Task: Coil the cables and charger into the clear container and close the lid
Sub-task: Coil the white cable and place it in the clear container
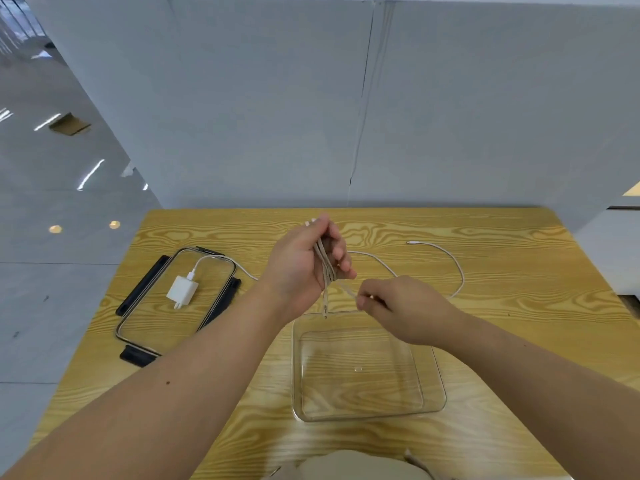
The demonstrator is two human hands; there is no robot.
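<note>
My left hand (304, 265) is raised above the table and grips a beige cable (325, 268) folded into several loops; one plug end hangs down over the far rim of the clear container (433, 375). My right hand (405, 306) pinches a loose strand of that same cable just right of the bundle. The container holds nothing. A white charger (181, 291) lies on the clear lid (145, 327) with black clips at the left. Its white cable (457, 268) runs behind my hands and curves across the table to a free plug.
The wooden table (519, 341) ends at a grey partition wall at the back. A shiny grey floor lies to the left. A beige cloth-like shape (349, 465) shows at the table's near edge.
</note>
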